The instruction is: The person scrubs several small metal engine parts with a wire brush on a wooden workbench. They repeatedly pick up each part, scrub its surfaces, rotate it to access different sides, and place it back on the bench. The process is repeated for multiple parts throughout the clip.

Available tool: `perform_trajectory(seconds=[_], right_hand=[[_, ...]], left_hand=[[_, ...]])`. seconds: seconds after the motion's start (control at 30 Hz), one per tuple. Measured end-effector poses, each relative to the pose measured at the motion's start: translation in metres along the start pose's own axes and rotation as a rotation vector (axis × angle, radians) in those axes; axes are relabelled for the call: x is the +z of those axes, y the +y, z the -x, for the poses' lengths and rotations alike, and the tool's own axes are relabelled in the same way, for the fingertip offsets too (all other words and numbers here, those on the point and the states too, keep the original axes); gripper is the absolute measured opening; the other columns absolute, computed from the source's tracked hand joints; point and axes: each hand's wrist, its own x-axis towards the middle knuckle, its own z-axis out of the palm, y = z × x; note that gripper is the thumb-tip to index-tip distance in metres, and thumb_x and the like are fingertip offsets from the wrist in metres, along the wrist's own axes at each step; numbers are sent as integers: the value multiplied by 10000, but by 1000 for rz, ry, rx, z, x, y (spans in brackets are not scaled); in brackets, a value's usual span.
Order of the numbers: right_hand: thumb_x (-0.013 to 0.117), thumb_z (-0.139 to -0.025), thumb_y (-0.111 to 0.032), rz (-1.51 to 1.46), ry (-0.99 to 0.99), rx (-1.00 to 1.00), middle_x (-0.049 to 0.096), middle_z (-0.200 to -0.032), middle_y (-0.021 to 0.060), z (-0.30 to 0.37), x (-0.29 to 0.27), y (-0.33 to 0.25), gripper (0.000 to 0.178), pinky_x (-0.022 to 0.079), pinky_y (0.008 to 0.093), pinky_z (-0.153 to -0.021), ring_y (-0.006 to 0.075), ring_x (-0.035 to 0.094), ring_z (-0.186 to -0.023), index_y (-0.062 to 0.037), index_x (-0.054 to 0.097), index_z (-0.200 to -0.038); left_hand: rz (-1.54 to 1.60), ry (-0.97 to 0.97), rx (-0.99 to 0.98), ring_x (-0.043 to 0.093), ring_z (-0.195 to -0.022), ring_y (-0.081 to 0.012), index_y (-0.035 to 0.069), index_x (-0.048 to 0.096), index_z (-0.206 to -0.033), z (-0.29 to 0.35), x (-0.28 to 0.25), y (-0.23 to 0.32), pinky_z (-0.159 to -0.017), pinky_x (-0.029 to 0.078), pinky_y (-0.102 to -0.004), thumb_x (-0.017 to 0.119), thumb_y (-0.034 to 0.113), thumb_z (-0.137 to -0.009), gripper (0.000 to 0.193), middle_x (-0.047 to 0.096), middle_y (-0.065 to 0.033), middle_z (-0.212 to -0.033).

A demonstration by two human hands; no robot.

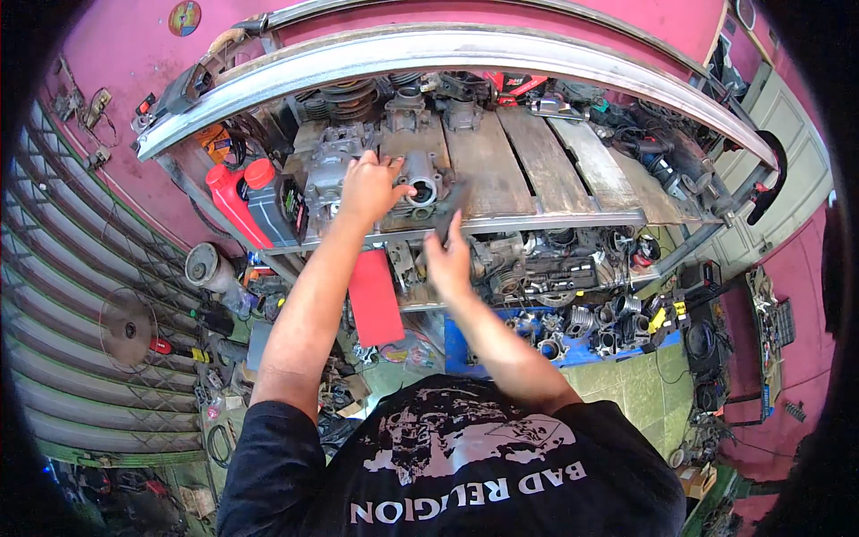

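Observation:
A grey metal engine casing [419,168] with a round opening facing me sits near the front edge of the workbench [488,174]. My left hand [369,186] grips it from the left, thumb at the opening and fingers spread over the top. Just right of the casing, my right hand [449,261] is closed around a dark, flat, block-like piece [455,208], smeared by motion, so its kind is unclear. Another grey engine casing [329,179] lies to the left, partly behind my left hand.
Red and dark oil bottles [255,201] stand at the bench's left end. Cylinders and engine parts [407,112] line the back. A metal rail [447,49] crosses above. Below are a lower shelf of parts [555,268], a red panel [376,300] and a blue tray [461,345].

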Motion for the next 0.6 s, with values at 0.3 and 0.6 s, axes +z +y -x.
perform_trajectory(seconds=[0.3,0.6], right_hand=[[605,-1024,-91,145,-10,-76,652,-980,19,11,-30,-9,774,490,248,-699,89,574,-801,24,184,-1664],[616,-1040,-98,27,-2,-46,651,-918,-3,-19,-38,11,827,509,257,-633,78,577,-716,-41,108,-1689]], left_hand=[[-9,63,126,608,-1045,-209,306,733,-1342,17,-15,3,-927,446,-446,787,530,-806,584,770,63,-1223],[29,86,118,618,-1026,-228,202,778,-1257,11,-7,29,-913,444,-448,793,584,-755,631,793,-5,-1063]])
